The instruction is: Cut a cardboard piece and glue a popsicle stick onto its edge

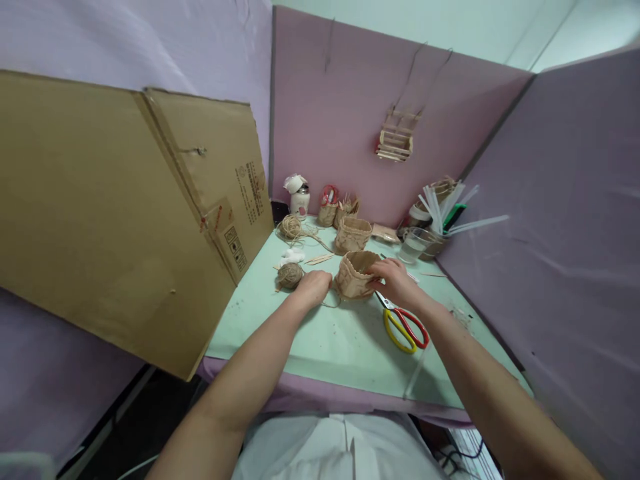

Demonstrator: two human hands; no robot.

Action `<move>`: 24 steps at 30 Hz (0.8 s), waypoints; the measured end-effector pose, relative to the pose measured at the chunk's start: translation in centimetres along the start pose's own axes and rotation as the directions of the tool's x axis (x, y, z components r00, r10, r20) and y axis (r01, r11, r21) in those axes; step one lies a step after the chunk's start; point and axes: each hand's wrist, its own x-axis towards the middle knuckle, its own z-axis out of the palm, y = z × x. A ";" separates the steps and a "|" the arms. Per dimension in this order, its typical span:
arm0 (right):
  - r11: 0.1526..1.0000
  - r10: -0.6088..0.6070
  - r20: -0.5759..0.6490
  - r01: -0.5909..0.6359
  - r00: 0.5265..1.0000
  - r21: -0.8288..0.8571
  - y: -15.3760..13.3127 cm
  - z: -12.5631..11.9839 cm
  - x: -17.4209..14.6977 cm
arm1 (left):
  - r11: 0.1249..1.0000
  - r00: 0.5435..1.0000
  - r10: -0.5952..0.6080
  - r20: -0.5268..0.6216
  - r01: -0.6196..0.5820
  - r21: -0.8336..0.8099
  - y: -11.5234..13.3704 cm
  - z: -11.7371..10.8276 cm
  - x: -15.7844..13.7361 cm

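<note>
A small brown woven-looking container (351,279) with a scalloped rim stands upright in front of me, its mouth open upward. My right hand (394,279) grips its right side, thumb and fingers at the rim. To its left, my left hand (315,288) is closed on a thin piece of twine (331,306), which curves from under the hand towards the container's base. A ball of grey-brown twine (289,276) rests just left of that hand. Scissors (400,328) with one yellow and one red handle lie right of the container, blades pointing towards it.
Behind stands a second brown container (353,235). A looser bundle of pale cord (290,227), wooden sticks (320,259) and white cotton (292,256) lie back left. A plastic cup (415,245) stands at the right. A large cardboard sheet (125,200) leans along the left side.
</note>
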 end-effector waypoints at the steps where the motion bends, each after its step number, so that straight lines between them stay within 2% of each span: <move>1: 1.000 0.001 0.010 -0.002 1.000 0.017 0.3 -0.1 0.1 | 1.000 1.000 -0.003 0.001 0.003 0.007 -0.1 0.1 0.0; 4: 0.996 0.020 0.021 -0.021 1.000 0.087 1.3 -1.3 0.4 | 1.000 1.000 -0.016 0.001 0.016 0.022 -0.2 0.2 0.0; 11: 0.980 0.115 -0.012 -0.111 0.993 0.167 4.9 -6.3 1.8 | 0.998 0.999 -0.026 -0.028 0.028 0.049 0.0 -0.1 -0.1; 19: 0.974 0.217 -0.169 -0.225 0.962 -0.029 9.3 -10.3 4.1 | 0.998 0.985 -0.010 -0.170 0.021 0.060 1.0 -1.0 0.5; 24: 0.947 0.253 -0.223 -0.288 0.942 -0.143 11.3 -11.0 5.8 | 0.998 0.973 -0.032 -0.230 0.044 0.046 1.2 -0.8 0.6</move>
